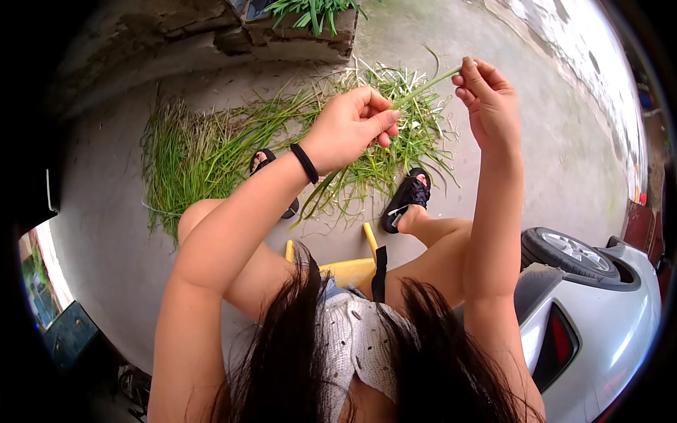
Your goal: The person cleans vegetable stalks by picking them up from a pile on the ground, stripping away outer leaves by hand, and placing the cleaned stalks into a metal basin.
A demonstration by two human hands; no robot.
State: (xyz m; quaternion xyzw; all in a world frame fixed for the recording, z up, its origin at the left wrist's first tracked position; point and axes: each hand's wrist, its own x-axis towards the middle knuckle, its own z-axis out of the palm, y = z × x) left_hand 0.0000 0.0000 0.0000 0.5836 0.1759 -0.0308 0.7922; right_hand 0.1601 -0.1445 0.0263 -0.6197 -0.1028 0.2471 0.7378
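Observation:
A thin green stalk (427, 86) is stretched between my two raised hands. My left hand (356, 127), with a black band at the wrist, pinches its lower end between thumb and fingers. My right hand (488, 95) pinches the upper end between thumb and forefinger, its other fingers curled. Long green leaves hang below my left hand; whether it holds them is unclear. Under both hands, a loose heap of green and pale leaves (416, 144) lies on the concrete. Farther left spreads a thicker pile of long grassy stalks (183, 151).
My feet in black sandals (407, 201) stand beside the piles. Between my knees is a yellow stool (348, 271). A silver car (606, 331) with a wheel is at the right. A stone ledge (303, 46) at the top bears green leaves (310, 10).

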